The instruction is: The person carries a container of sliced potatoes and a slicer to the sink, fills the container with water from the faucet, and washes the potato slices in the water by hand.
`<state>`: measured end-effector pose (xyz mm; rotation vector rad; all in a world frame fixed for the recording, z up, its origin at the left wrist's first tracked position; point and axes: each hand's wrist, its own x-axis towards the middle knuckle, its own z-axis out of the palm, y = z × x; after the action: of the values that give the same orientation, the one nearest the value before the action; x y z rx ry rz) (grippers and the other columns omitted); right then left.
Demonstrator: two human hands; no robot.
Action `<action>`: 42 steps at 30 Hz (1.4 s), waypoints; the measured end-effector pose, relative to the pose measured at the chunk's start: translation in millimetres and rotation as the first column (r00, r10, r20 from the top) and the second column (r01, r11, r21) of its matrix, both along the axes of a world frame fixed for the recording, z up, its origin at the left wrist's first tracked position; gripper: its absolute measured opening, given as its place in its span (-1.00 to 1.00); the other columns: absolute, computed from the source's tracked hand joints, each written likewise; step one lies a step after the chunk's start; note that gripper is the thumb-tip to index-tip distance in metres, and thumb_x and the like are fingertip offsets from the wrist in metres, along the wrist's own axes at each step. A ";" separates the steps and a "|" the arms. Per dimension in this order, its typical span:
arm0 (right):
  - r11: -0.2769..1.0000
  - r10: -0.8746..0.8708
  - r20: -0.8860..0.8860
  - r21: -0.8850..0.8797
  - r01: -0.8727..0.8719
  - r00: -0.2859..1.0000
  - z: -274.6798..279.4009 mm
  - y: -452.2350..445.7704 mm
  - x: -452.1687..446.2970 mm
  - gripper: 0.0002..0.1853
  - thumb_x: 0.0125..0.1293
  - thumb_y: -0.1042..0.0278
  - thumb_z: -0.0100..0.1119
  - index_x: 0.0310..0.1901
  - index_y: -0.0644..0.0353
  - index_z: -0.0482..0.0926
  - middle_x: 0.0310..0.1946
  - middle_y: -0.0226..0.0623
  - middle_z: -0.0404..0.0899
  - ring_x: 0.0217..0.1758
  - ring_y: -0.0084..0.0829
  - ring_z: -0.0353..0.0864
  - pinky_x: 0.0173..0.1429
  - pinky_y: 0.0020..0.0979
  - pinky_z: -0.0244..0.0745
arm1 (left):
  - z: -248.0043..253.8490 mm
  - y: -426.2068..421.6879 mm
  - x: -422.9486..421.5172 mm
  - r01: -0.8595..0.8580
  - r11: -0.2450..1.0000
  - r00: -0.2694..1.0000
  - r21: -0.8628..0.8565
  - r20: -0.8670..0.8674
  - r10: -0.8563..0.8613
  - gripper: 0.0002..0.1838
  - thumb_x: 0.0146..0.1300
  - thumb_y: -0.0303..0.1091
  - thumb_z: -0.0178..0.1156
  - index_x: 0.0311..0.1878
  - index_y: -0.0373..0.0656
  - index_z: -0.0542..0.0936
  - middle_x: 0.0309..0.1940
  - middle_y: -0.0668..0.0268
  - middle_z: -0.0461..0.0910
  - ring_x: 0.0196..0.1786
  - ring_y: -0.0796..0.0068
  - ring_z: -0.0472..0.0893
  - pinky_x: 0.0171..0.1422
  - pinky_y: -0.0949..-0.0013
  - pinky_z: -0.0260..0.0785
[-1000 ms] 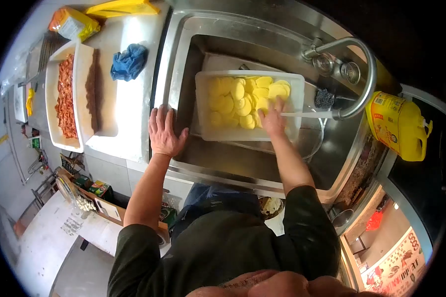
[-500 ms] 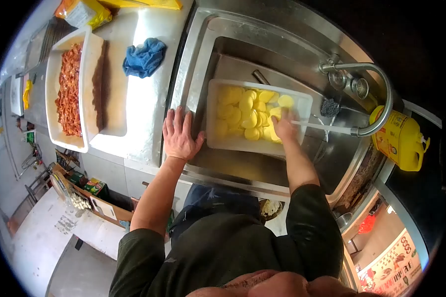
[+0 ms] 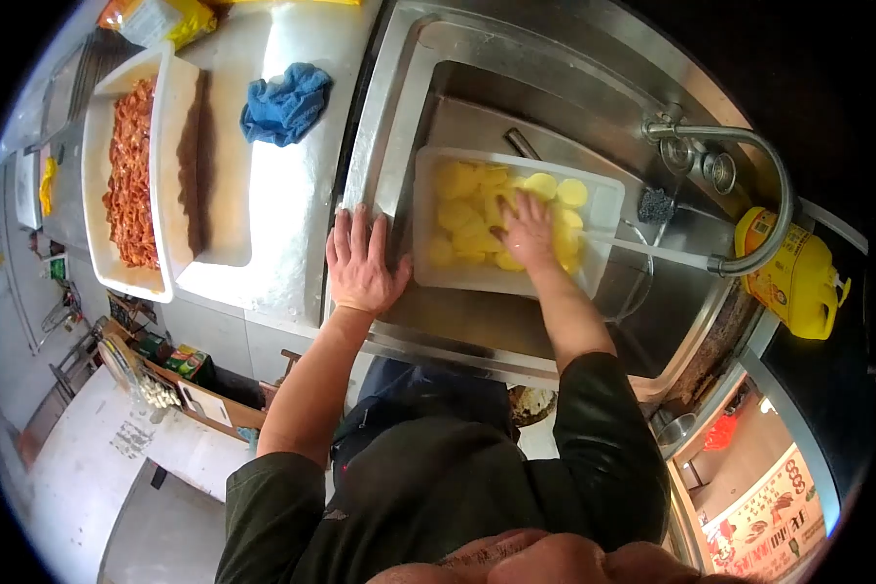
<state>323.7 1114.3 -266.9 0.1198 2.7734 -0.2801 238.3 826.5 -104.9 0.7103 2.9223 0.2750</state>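
- A person leans over a metal sink (image 3: pixel 383 122), seen from head height; the landmark is the pale plastic tub (image 3: pixel 605 202) in the sink, which holds many thin, round yellow slices (image 3: pixel 457 214) that look wet or under water
- The right hand (image 3: pixel 529 234) reaches into the tub from its near side, fingers spread and loosely bent over the slices, touching or nearly touching them; no slice can be seen gripped, and what lies under the palm cannot be told
- The left hand (image 3: pixel 362 279) rests to the left of the tub on the sink's edge, open and palm down, fingers apart, holding nothing
- A curved faucet (image 3: pixel 783 185) stands to the right of the tub, and a pale stream (image 3: pixel 608 239) runs from its nozzle to the tub's right end
- A dark scrubber (image 3: pixel 655 205) lies just right of the tub, and a yellow jug (image 3: pixel 793 277) stands farther right
- Well left of the tub are a crumpled blue cloth (image 3: pixel 286 103) and a white container (image 3: pixel 165 165) of reddish pieces (image 3: pixel 131 185)
- The step in hand appears to be moving the slices about in water; any further stirring would call for loose fingers, a shallow sweep and care not to push slices over the tub's rim
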 end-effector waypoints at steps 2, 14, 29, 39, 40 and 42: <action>0.991 -0.119 -0.043 0.059 0.121 0.992 -0.8 17.7 8.1 -0.33 0.27 -0.08 0.19 0.39 -0.05 0.38 0.44 -0.15 0.19 0.52 -0.02 0.08 0.54 0.13 -0.07 | 2.0 -0.5 1.3 0.000 1.000 1.000 -0.002 0.006 0.000 -0.29 0.08 0.01 0.27 0.30 -0.08 0.44 0.42 0.02 0.25 0.47 -0.16 0.17 0.48 -0.15 0.01; 0.974 0.224 0.022 -0.026 -0.223 0.974 -27.7 -59.2 -77.9 -0.34 0.21 -0.06 0.26 0.32 0.01 0.42 0.41 -0.15 0.23 0.53 0.04 0.02 0.54 -0.02 0.01 | -0.9 -0.3 -1.4 0.008 1.000 1.000 0.008 0.000 -0.008 -0.28 0.06 -0.03 0.29 0.30 -0.12 0.44 0.42 0.01 0.24 0.47 -0.16 0.17 0.47 -0.13 0.04; 0.978 0.207 -0.104 0.030 -0.205 0.973 4.4 46.2 -27.1 -0.62 0.15 0.15 0.23 -0.02 0.12 0.60 -0.15 -0.23 0.63 0.01 -0.16 0.58 0.08 -0.09 0.46 | -0.2 -1.4 -0.7 -0.007 1.000 1.000 0.014 -0.021 0.007 -0.34 0.11 -0.04 0.25 0.28 -0.09 0.47 0.40 0.03 0.29 0.46 -0.13 0.21 0.48 -0.11 0.04; 0.991 -0.085 -0.241 0.081 0.107 0.967 -7.6 4.8 -43.4 -0.47 0.29 -0.09 0.18 0.13 0.13 0.52 0.05 -0.05 0.55 0.21 -0.06 0.45 0.40 -0.02 0.17 | -1.6 -0.9 -2.7 -0.014 0.999 1.000 0.031 0.003 0.014 -0.29 0.06 -0.08 0.29 0.31 -0.12 0.44 0.43 0.03 0.24 0.48 -0.12 0.16 0.49 -0.12 0.03; 0.989 -0.124 -0.160 0.065 0.136 0.979 -6.4 -7.6 -50.1 -0.41 0.28 -0.13 0.18 0.19 0.12 0.48 0.09 -0.04 0.52 0.25 -0.05 0.42 0.42 -0.02 0.13 | -1.3 -0.9 -2.0 -0.016 0.999 1.000 0.029 0.006 0.016 -0.29 0.06 -0.08 0.29 0.31 -0.12 0.44 0.43 0.03 0.24 0.48 -0.12 0.16 0.49 -0.12 0.03; 0.979 -0.199 -0.001 0.037 0.199 0.980 -6.9 -33.0 -73.9 -0.29 0.26 -0.21 0.18 0.30 0.12 0.39 0.18 -0.01 0.46 0.32 -0.04 0.36 0.48 -0.01 0.04 | -1.0 -0.4 0.4 -0.020 1.000 1.000 0.024 0.007 0.020 -0.29 0.07 -0.09 0.29 0.31 -0.11 0.44 0.43 0.03 0.24 0.49 -0.12 0.16 0.49 -0.12 0.03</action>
<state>249.8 1081.2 -273.8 0.4089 2.7670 -0.2779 238.7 826.1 -105.9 0.6830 2.9259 0.3151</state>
